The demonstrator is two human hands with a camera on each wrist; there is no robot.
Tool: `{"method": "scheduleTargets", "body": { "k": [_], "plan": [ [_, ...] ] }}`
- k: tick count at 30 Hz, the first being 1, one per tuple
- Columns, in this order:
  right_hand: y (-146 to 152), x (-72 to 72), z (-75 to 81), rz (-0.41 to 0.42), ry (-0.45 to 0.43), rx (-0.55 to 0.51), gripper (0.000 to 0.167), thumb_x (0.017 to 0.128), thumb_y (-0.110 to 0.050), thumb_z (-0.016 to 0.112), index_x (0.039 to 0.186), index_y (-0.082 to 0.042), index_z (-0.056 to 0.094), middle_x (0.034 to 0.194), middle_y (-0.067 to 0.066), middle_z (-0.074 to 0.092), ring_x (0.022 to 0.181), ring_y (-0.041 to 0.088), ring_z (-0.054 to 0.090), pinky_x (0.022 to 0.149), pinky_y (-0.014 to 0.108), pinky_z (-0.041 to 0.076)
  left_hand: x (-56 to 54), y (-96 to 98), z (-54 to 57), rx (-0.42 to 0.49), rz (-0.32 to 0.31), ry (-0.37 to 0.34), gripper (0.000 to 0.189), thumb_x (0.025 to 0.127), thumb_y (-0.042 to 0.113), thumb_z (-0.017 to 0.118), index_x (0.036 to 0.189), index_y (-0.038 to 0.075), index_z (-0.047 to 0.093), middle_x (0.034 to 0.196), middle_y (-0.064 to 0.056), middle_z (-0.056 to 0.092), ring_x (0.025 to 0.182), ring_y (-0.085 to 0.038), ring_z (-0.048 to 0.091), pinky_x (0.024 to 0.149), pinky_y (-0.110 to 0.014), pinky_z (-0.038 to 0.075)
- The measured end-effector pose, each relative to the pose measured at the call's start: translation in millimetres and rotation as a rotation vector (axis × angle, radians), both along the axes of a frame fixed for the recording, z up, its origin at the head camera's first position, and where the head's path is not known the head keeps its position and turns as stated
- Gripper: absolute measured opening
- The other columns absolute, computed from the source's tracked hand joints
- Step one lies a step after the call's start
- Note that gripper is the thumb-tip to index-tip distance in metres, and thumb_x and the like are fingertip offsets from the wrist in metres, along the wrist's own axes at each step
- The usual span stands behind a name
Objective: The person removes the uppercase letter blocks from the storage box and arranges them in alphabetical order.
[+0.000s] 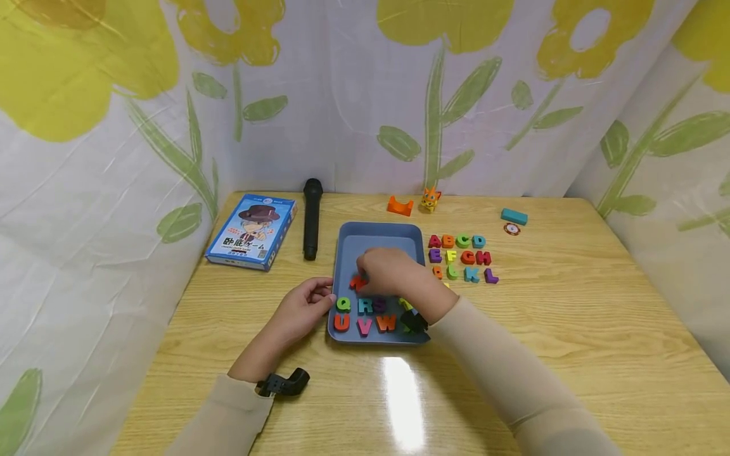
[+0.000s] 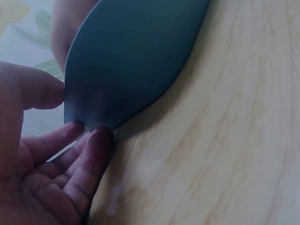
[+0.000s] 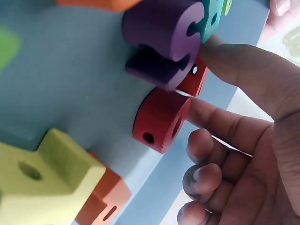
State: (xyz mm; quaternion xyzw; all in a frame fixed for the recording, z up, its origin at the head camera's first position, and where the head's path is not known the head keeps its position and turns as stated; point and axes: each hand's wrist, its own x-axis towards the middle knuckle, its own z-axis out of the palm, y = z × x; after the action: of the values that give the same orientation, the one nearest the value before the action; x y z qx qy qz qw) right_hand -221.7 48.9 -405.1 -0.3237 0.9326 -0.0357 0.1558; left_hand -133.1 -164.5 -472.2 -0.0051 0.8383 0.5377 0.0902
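Note:
A blue-grey tray (image 1: 379, 229) holds several coloured letter blocks, among them a green Q (image 1: 343, 304), a teal R (image 1: 365, 306) and a purple S (image 3: 161, 35). At its left rim my left hand (image 1: 302, 310) holds the tray, thumb at the edge and fingertips against the outer wall (image 2: 136, 51). My right hand (image 1: 390, 272) reaches into the tray. Its thumb and index finger (image 3: 220, 117) pinch a red letter block (image 3: 161, 122), partly hidden behind the purple S. The right forearm covers part of the tray's right side.
Right of the tray, letter blocks stand in rows from a red A (image 1: 435, 241). A boxed game (image 1: 251, 231) and black microphone (image 1: 311, 218) lie left. Behind are an orange stand (image 1: 400, 206), a small figure (image 1: 430, 199), a teal block (image 1: 514, 216) and a round chip (image 1: 511, 228).

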Motion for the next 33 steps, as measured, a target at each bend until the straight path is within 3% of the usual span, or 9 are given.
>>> {"method": "scheduleTargets", "body": {
  "k": [5,11,22,27,33],
  "plan": [
    [-1.6,0.4,1.3,0.004,-0.001,0.008,0.03,0.098,-0.045,0.082,0.1,-0.017,0.073,0.099,0.0,0.066,0.089,0.021,0.061,0.078,0.037,0.053,-1.4,2.3,0.7,-0.003,-0.004,-0.008,0.046,0.109,0.022,0.066,0.152,0.005,0.061,0.13,-0.014,0.07,0.114,-0.025,0.067,0.097,-0.033,0.057],
    [0.4,-0.3,-0.4,-0.007,0.004,0.013,0.027,0.099,-0.04,0.082,0.111,-0.016,0.076,0.106,0.0,0.069,0.093,0.02,0.061,0.087,0.039,0.057,-2.1,4.1,2.7,-0.01,-0.005,-0.014,0.046,0.11,0.023,0.065,0.152,0.007,0.061,0.129,-0.014,0.069,0.114,-0.025,0.067,0.097,-0.033,0.056],
    [4.7,-1.8,3.9,-0.016,-0.014,-0.034,0.019,0.101,-0.037,0.078,0.108,-0.019,0.076,0.107,-0.001,0.067,0.092,0.019,0.062,0.082,0.037,0.056,-1.6,4.3,2.2,0.013,-0.013,-0.005,0.045,0.11,0.021,0.065,0.151,0.006,0.061,0.13,-0.015,0.069,0.113,-0.024,0.067,0.099,-0.037,0.056],
    [27.9,-3.3,21.3,-0.045,-0.008,-0.13,0.021,0.1,-0.035,0.077,0.115,-0.02,0.077,0.118,0.002,0.07,0.097,0.021,0.063,0.086,0.04,0.058,0.0,3.0,1.6,0.012,-0.006,0.003,0.044,0.11,0.021,0.065,0.15,0.005,0.062,0.13,-0.016,0.069,0.115,-0.026,0.066,0.099,-0.038,0.056],
    [84.5,-0.4,45.4,-0.105,0.041,-0.256,0.028,0.101,-0.028,0.077,0.125,-0.013,0.074,0.13,0.012,0.07,0.105,0.028,0.065,0.092,0.047,0.057,2.1,0.3,2.6,-0.012,-0.008,0.003,0.045,0.11,0.022,0.065,0.151,0.004,0.061,0.131,-0.016,0.069,0.116,-0.027,0.066,0.101,-0.04,0.056]
  ]
}}
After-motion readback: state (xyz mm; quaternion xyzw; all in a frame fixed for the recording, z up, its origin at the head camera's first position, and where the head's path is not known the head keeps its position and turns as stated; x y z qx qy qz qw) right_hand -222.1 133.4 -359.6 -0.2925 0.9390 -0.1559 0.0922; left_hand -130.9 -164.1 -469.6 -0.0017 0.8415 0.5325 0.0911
